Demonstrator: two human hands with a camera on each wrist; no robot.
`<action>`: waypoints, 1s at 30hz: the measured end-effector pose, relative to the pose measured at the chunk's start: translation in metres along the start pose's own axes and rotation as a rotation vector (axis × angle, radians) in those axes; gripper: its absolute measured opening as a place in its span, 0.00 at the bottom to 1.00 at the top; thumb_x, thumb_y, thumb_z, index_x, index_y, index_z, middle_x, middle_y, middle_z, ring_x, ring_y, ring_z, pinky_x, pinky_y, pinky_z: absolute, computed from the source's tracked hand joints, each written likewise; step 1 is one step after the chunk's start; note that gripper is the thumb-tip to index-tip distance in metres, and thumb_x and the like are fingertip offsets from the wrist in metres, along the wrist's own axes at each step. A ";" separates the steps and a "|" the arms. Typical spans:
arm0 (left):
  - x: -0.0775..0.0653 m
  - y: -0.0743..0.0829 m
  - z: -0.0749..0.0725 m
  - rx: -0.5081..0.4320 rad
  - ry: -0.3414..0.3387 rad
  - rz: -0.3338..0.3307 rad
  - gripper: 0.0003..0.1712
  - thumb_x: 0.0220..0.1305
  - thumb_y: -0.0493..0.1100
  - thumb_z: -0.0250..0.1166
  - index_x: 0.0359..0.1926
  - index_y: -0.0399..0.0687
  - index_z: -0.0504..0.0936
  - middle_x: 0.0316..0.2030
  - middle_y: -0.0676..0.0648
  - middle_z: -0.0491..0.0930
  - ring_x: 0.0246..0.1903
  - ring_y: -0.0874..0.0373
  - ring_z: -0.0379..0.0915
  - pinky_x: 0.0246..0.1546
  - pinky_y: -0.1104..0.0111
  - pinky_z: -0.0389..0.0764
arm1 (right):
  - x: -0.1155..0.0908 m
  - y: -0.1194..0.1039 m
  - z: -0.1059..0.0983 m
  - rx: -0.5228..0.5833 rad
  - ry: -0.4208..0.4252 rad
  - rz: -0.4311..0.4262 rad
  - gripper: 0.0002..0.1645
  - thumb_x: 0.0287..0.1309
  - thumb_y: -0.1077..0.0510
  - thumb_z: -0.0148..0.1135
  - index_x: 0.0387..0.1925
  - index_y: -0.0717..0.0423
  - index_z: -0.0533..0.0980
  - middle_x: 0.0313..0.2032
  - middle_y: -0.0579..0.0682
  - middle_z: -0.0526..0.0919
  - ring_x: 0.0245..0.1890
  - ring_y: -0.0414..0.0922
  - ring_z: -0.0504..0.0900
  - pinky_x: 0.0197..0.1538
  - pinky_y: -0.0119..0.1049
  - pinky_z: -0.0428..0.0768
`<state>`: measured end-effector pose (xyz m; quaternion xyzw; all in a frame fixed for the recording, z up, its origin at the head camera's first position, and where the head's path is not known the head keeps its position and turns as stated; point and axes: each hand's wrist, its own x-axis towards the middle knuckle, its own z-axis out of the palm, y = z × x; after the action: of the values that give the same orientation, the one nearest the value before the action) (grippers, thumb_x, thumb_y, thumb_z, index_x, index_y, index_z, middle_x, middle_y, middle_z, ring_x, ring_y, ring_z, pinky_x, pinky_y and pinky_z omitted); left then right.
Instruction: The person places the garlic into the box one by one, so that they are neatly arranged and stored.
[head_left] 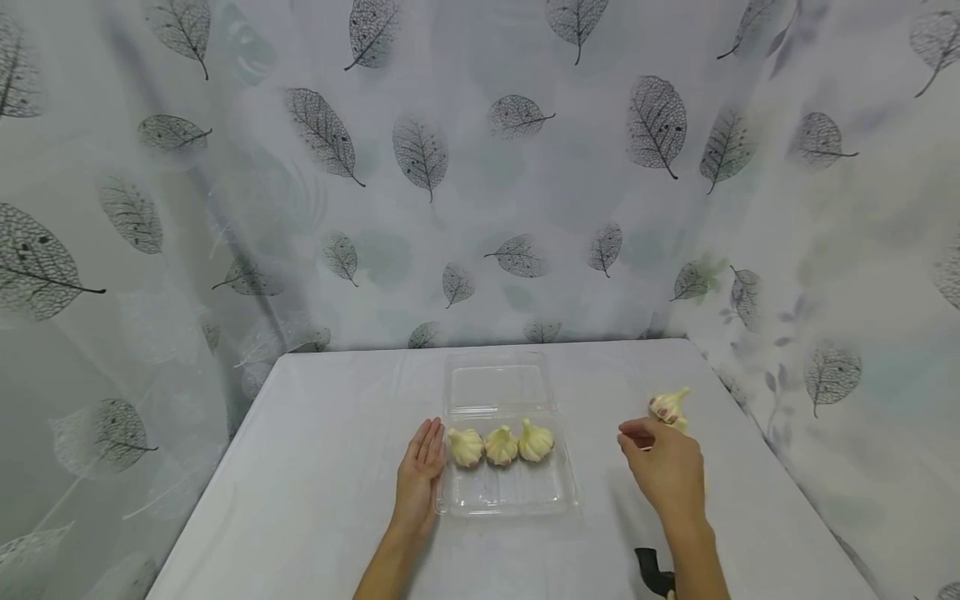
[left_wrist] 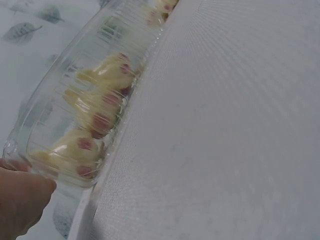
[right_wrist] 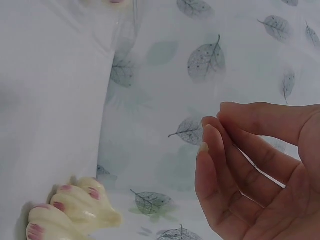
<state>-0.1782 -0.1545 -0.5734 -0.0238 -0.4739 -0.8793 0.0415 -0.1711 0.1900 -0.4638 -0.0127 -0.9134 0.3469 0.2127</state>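
Three pale yellow garlic bulbs (head_left: 502, 446) sit in a row inside a clear plastic clamshell box (head_left: 510, 498), whose lid (head_left: 498, 387) lies folded back. My left hand (head_left: 418, 479) rests along the box's left wall with its fingers straight. In the left wrist view, part of that hand (left_wrist: 22, 202) shows at the box's end. My right hand (head_left: 667, 467) is raised at the right, fingers loosely bent, with nothing between thumb and fingertips. Just beyond it lie more garlic bulbs (head_left: 666, 406), partly hidden by the hand; two show pink patches in the right wrist view (right_wrist: 82, 205).
A white-covered table (head_left: 300, 500) carries everything. Near its front, a black curved object (head_left: 651, 571) is partly behind my right forearm. A leaf-patterned curtain (head_left: 480, 208) hangs behind the table and along both sides.
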 end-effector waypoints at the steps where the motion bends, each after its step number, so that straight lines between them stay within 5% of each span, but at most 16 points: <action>1: 0.000 0.000 0.000 0.000 0.001 0.000 0.41 0.73 0.20 0.40 0.83 0.36 0.41 0.83 0.38 0.43 0.82 0.48 0.38 0.80 0.65 0.53 | -0.001 0.002 0.000 -0.001 0.005 0.006 0.05 0.59 0.61 0.74 0.38 0.54 0.89 0.30 0.47 0.90 0.30 0.48 0.88 0.29 0.35 0.81; 17: 0.001 -0.002 -0.001 0.004 0.008 -0.011 0.40 0.74 0.20 0.39 0.83 0.38 0.42 0.83 0.39 0.43 0.82 0.49 0.37 0.80 0.65 0.52 | -0.010 0.031 -0.008 -0.025 0.204 0.115 0.07 0.54 0.62 0.77 0.37 0.56 0.90 0.29 0.52 0.90 0.28 0.50 0.89 0.30 0.30 0.77; 30: 0.002 -0.003 0.000 0.004 0.024 -0.005 0.40 0.74 0.20 0.40 0.83 0.37 0.43 0.83 0.39 0.44 0.82 0.48 0.39 0.80 0.65 0.54 | -0.017 0.060 -0.011 -0.018 0.244 0.252 0.19 0.53 0.62 0.75 0.47 0.65 0.86 0.44 0.67 0.83 0.42 0.62 0.85 0.42 0.59 0.77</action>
<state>-0.1803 -0.1529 -0.5753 -0.0120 -0.4753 -0.8786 0.0451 -0.1583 0.2396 -0.5009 -0.1709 -0.8751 0.3585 0.2767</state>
